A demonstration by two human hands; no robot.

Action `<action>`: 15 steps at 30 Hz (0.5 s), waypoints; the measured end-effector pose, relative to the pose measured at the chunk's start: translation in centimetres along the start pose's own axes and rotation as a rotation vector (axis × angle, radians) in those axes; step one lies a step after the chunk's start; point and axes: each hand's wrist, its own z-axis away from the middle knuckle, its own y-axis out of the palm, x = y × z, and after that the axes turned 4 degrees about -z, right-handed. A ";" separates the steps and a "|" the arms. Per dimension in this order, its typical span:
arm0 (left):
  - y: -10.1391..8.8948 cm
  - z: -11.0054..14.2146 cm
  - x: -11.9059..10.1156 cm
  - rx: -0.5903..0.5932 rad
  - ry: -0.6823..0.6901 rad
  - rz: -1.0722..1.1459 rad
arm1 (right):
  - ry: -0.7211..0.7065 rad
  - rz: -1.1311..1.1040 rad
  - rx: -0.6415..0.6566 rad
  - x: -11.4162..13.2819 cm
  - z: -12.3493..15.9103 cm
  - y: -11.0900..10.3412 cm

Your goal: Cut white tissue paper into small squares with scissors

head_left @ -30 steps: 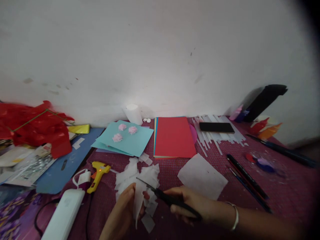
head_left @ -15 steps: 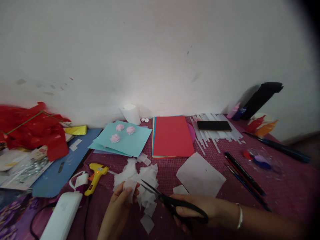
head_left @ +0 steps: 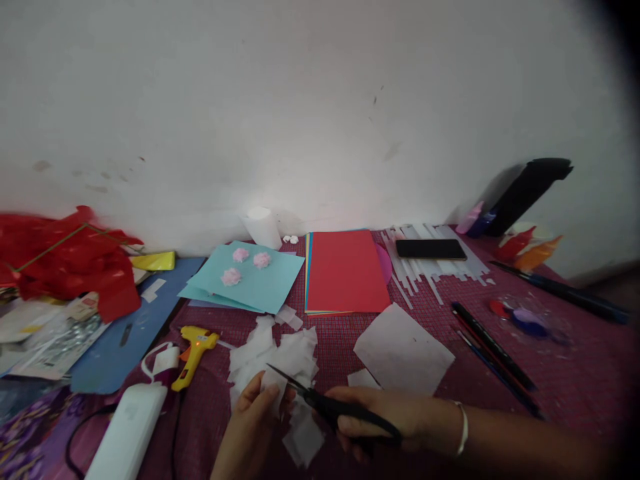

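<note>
Pinched between the thumb and fingers of my left hand [head_left: 257,413] is a small piece of white tissue paper [head_left: 273,387]. My right hand [head_left: 370,413] grips black-handled scissors [head_left: 325,407], whose blades point left and reach the top edge of that piece. Whether the blades are fully closed is hard to tell. Beneath and behind both hands lies a loose pile of cut white paper pieces [head_left: 273,350]. A larger white paper sheet [head_left: 405,350] rests to the right of the pile, with a smaller piece [head_left: 363,379] partly under it.
Left of the pile are a yellow glue gun [head_left: 195,353] and a white power strip [head_left: 127,433]. Behind sit light-blue sheets [head_left: 270,290] bearing pink paper flowers, and a red sheet stack [head_left: 345,273]. A phone [head_left: 431,249] lies on white strips; pens [head_left: 493,347] lie at right.
The scissors and my right hand have moved left, bringing the blades onto the paper piece. My left hand has shifted slightly right and down with the piece.
</note>
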 end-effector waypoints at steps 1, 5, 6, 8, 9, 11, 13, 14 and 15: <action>0.1 -0.1 0.0 0.004 0.000 0.002 | -0.009 0.022 -0.013 0.1 0.0 0.1; 0.5 -0.3 -0.2 0.014 0.014 -0.019 | -0.053 0.037 -0.061 -0.1 -0.3 0.3; 0.6 -0.3 -0.2 0.014 0.012 -0.021 | -0.065 0.021 -0.067 -0.2 -0.4 0.3; 0.8 -0.3 -0.4 0.006 0.003 -0.013 | -0.086 0.000 -0.074 -0.5 -0.6 0.3; 0.8 -0.1 -0.4 0.000 -0.003 -0.009 | -0.087 0.005 -0.080 -0.6 -0.6 0.3; 0.8 0.2 -0.6 -0.006 -0.025 -0.001 | -0.075 0.039 -0.100 -0.7 -0.7 0.3; 0.5 0.5 -0.8 0.000 -0.043 -0.002 | -0.054 0.067 -0.125 -0.7 -0.7 0.2; 0.3 0.6 -0.9 0.011 -0.050 -0.015 | -0.047 0.072 -0.133 -0.6 -0.8 0.2; 0.1 0.7 -0.9 0.015 -0.051 -0.030 | -0.049 0.071 -0.134 -0.5 -0.7 0.1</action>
